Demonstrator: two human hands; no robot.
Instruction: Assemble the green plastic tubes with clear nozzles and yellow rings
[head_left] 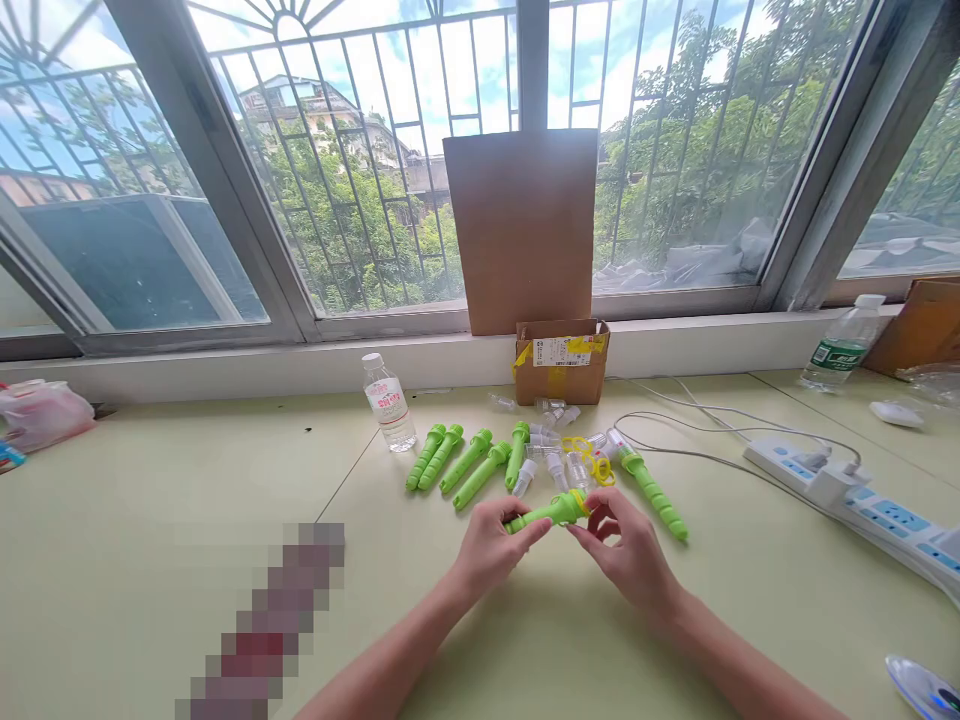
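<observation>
A green ribbed tube (pixel 553 512) lies across both hands above the table, its wide end to the right with a yellow ring (pixel 580 502) round it. My left hand (pixel 499 540) is closed round the narrow part. The fingers of my right hand (pixel 624 545) pinch at the wide end and the yellow ring. Beyond the hands several similar green tubes (pixel 466 460) lie side by side. Another green tube (pixel 654 492), with a clear piece at its top, rests to the right. Clear plastic pieces (pixel 555 468) and yellow rings (pixel 602 470) lie scattered between them.
A small cardboard box (pixel 561 375) stands at the sill before a brown board (pixel 525 230). Water bottles (pixel 389 405) stand at centre-left and back right. A power strip (pixel 862 500) with cables lies right. A pink bag (pixel 45 412) sits far left; a pixelated area covers the lower left.
</observation>
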